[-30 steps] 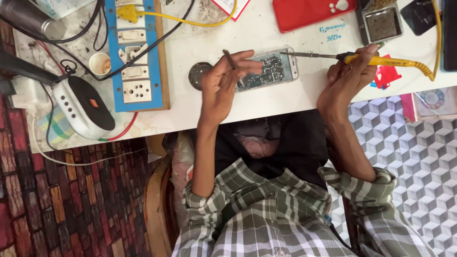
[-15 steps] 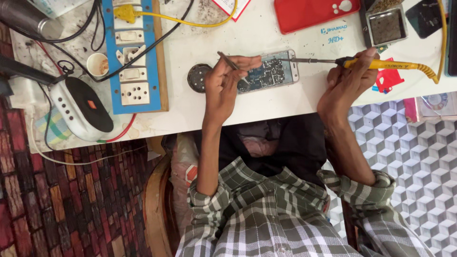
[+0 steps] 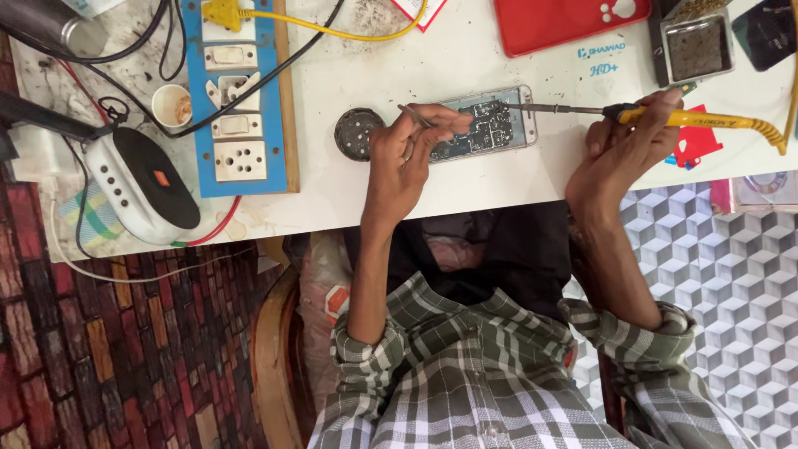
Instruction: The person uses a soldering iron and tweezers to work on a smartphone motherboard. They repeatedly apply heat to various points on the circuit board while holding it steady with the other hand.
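A white worktop point(image 3: 465, 187), stained and scuffed, fills the upper part of the head view, with a brick-patterned floor covering below it on one side and grey cube-patterned tiles on the other. An opened phone point(image 3: 486, 126) lies flat near the middle of the worktop, its circuit board showing.

The left hand point(image 3: 407, 154) rests on one end of the phone, thumb and forefinger pressed together on a thin pair of tweezers point(image 3: 413, 115) that slants over the board. The right hand point(image 3: 623, 145) is closed around the yellow handle of a soldering iron point(image 3: 632, 113); its slim metal shaft reaches across the worktop and its tip sits at the far end of the phone's board. The yellow coiled cord of the iron runs off toward the picture's edge.

Just beside the left hand stands a small round dark tin point(image 3: 357, 133), touching nothing else. Further along lies a blue switchboard point(image 3: 241, 100) with white sockets, a yellow plug and black cables crossing it, and a little white cup point(image 3: 172, 106) next to it. A white oval speaker point(image 3: 141, 187) with a black face sits near the table edge. Beyond the phone lie a red phone cover point(image 3: 565, 21) and a square metal tin point(image 3: 698, 46). A red scrap point(image 3: 694, 143) lies under the iron's handle.

The plaid sleeves and the person's lap hide the table's near edge between the arms.
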